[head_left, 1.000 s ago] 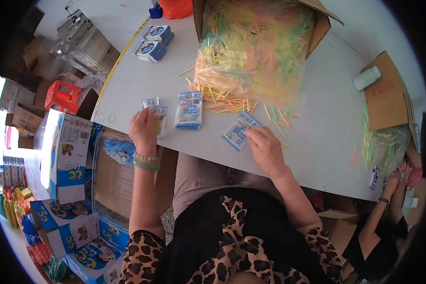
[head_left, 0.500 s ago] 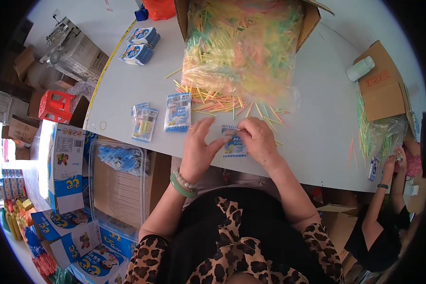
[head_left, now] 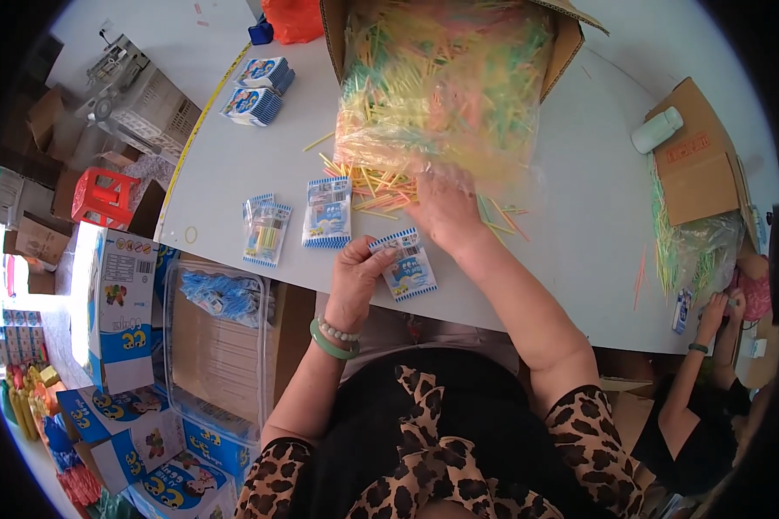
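My left hand (head_left: 355,266) pinches the upper left corner of a small blue-and-white packet (head_left: 411,273) at the table's near edge. Stretched forward, my right hand (head_left: 446,206) is at the pile of thin coloured sticks (head_left: 374,183); its fingertips are blurred against the clear plastic bag (head_left: 389,143), so what they grip does not show. To the left lie a stack of similar packets (head_left: 327,213) and a packet with yellow sticks showing on it (head_left: 267,238), overlapping another. The bag, full of yellow, green and pink sticks, spills from a cardboard box (head_left: 333,39).
Two packet stacks (head_left: 253,105) stand at the far left of the table (head_left: 580,259). A clear plastic tub (head_left: 216,346) with blue wrappers is below left, beside printed cartons (head_left: 123,303). At right, a co-worker's hands (head_left: 720,311) work near another box (head_left: 697,164) and a white bottle (head_left: 658,130).
My right hand has let go of the packet and moved forward to the stick pile. The left hand, open before, now grips the packet, which is tilted.
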`<state>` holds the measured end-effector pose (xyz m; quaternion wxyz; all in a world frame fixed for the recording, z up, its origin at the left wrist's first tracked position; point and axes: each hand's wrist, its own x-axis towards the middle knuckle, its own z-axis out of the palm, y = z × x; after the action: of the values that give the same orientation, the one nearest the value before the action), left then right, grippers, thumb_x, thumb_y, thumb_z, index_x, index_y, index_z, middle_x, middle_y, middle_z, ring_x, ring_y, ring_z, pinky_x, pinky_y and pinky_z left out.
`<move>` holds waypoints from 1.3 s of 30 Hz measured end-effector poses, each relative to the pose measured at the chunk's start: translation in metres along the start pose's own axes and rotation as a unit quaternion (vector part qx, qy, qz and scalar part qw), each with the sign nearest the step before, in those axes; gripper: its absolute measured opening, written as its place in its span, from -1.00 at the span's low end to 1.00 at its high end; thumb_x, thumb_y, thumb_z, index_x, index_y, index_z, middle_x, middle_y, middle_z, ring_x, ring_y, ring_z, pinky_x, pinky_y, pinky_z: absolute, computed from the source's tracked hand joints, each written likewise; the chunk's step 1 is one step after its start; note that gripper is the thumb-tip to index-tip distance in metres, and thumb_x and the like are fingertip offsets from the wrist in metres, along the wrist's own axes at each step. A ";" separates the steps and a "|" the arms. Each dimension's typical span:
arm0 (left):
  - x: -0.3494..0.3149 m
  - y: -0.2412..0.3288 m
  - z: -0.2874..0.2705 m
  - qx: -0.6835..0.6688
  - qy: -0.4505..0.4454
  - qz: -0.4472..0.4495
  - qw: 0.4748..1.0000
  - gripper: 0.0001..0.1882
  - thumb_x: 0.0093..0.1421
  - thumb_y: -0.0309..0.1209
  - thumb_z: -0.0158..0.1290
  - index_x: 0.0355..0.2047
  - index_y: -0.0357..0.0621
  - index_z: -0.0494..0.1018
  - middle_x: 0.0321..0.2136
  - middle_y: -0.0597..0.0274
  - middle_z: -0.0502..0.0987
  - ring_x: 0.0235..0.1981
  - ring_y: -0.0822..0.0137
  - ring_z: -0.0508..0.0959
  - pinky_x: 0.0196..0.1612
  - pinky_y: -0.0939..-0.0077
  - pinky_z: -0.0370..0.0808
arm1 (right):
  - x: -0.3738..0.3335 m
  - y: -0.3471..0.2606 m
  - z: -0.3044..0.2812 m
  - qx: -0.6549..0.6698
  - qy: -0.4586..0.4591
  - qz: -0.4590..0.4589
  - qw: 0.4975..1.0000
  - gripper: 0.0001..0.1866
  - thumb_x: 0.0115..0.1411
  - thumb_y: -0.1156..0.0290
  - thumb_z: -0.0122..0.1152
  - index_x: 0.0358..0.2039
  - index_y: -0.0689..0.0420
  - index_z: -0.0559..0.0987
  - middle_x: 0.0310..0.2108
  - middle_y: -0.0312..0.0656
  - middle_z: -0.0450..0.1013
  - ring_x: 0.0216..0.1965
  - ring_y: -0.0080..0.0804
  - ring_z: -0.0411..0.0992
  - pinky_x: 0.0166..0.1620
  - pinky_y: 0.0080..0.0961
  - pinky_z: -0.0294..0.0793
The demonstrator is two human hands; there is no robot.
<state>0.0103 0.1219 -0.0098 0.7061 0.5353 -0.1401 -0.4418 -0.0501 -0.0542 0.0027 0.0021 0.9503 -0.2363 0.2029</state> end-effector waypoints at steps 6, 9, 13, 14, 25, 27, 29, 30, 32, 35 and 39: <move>-0.006 0.008 0.001 -0.072 0.008 -0.006 0.997 -0.95 0.19 -0.55 -0.05 -0.33 -0.12 0.35 -0.42 0.37 0.50 -0.47 0.59 0.44 -0.37 0.68 0.42 | 0.025 0.014 0.017 -0.037 -0.009 -0.031 0.999 -0.61 0.00 0.39 0.13 -0.09 0.08 0.49 -0.33 -0.10 0.50 -0.24 -0.13 0.46 -0.17 -0.23 0.40; -0.001 -0.004 -0.018 -0.059 -0.056 -0.008 0.997 -0.75 0.19 -0.62 -0.10 -0.11 -0.17 0.35 -0.26 0.22 0.54 -0.33 0.46 0.57 -0.24 0.55 0.54 | 0.038 -0.002 0.002 -0.035 -0.127 -0.041 0.990 -0.68 -0.02 0.45 0.08 -0.19 0.13 0.56 -0.24 -0.09 0.51 -0.14 -0.15 0.45 -0.09 -0.19 0.33; -0.002 0.007 -0.005 -0.038 -0.052 -0.036 0.997 -0.76 0.21 -0.58 -0.08 -0.10 -0.19 0.38 -0.29 0.24 0.55 -0.34 0.47 0.57 -0.24 0.54 0.55 | 0.032 0.022 0.033 -0.049 -0.041 -0.065 0.996 -0.66 -0.05 0.48 0.08 -0.18 0.13 0.55 -0.32 -0.09 0.53 -0.22 -0.13 0.49 -0.13 -0.18 0.38; 0.001 0.001 -0.008 -0.028 -0.057 -0.046 0.997 -0.79 0.22 -0.56 -0.06 -0.13 -0.21 0.42 -0.32 0.25 0.56 -0.36 0.48 0.57 -0.25 0.55 0.55 | 0.028 0.037 0.041 0.000 -0.033 -0.046 0.998 -0.64 -0.01 0.48 0.05 -0.14 0.12 0.53 -0.32 -0.07 0.52 -0.23 -0.08 0.48 -0.17 -0.16 0.41; 0.003 -0.007 -0.013 -0.008 -0.047 -0.023 0.999 -0.91 0.18 -0.54 0.05 -0.33 -0.25 0.54 -0.41 0.26 0.60 -0.41 0.48 0.57 -0.30 0.58 0.53 | 0.001 0.073 -0.003 0.195 -0.002 0.035 0.980 -0.66 0.16 0.32 0.07 -0.09 0.22 0.41 -0.20 0.09 0.43 -0.18 0.02 0.41 -0.09 -0.26 0.40; 0.001 -0.006 -0.013 -0.015 -0.029 -0.031 0.999 -0.92 0.15 -0.56 0.08 -0.34 -0.26 0.54 -0.41 0.24 0.60 -0.41 0.47 0.57 -0.30 0.57 0.53 | 0.005 0.061 -0.025 0.146 -0.107 0.173 0.968 -0.62 0.17 0.32 0.10 -0.02 0.19 0.39 -0.21 0.07 0.43 -0.15 0.00 0.39 -0.07 -0.29 0.36; -0.002 -0.001 -0.006 -0.030 -0.020 -0.029 0.999 -0.93 0.14 -0.55 0.10 -0.35 -0.26 0.54 -0.43 0.26 0.60 -0.43 0.50 0.56 -0.31 0.59 0.51 | -0.009 0.064 -0.019 0.214 -0.049 0.153 0.963 -0.63 0.18 0.32 0.10 -0.03 0.18 0.40 -0.23 0.07 0.42 -0.18 0.01 0.39 -0.10 -0.28 0.37; -0.003 0.001 -0.003 -0.046 -0.010 -0.026 0.999 -0.95 0.13 -0.54 0.12 -0.37 -0.25 0.54 -0.45 0.29 0.60 -0.44 0.54 0.54 -0.33 0.62 0.49 | -0.017 0.065 -0.016 0.280 0.009 0.130 0.951 -0.65 0.18 0.32 0.09 -0.04 0.17 0.41 -0.25 0.06 0.42 -0.21 0.01 0.40 -0.13 -0.27 0.37; -0.002 0.000 -0.003 -0.040 -0.018 -0.024 0.999 -0.93 0.13 -0.56 0.11 -0.35 -0.26 0.54 -0.44 0.28 0.60 -0.43 0.51 0.55 -0.31 0.60 0.51 | -0.032 0.061 -0.014 0.286 0.017 0.133 0.949 -0.69 0.18 0.33 0.10 -0.09 0.18 0.44 -0.28 0.05 0.42 -0.24 0.01 0.40 -0.16 -0.26 0.37; 0.000 0.004 0.001 -0.018 -0.027 -0.035 0.999 -0.90 0.12 -0.58 0.10 -0.33 -0.26 0.54 -0.31 0.19 0.58 -0.30 0.42 0.56 -0.19 0.53 0.50 | -0.038 0.048 -0.021 0.291 0.026 0.127 0.948 -0.75 0.16 0.35 0.13 -0.17 0.19 0.47 -0.34 0.04 0.42 -0.29 -0.02 0.40 -0.21 -0.25 0.37; 0.003 0.006 0.013 0.000 -0.058 0.114 0.992 -0.87 0.09 -0.60 0.10 -0.31 -0.21 0.54 0.13 0.01 0.35 0.15 0.21 0.34 0.15 0.36 0.29 | -0.050 0.020 -0.026 0.344 -0.042 0.093 0.934 -0.78 0.13 0.35 0.16 -0.26 0.20 0.49 -0.42 -0.02 0.42 -0.33 -0.06 0.41 -0.26 -0.25 0.36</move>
<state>0.0060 0.1120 -0.0005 0.7423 0.4897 -0.2411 -0.3886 -0.1097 -0.0468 0.0054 -0.3534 0.8742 -0.2398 0.2311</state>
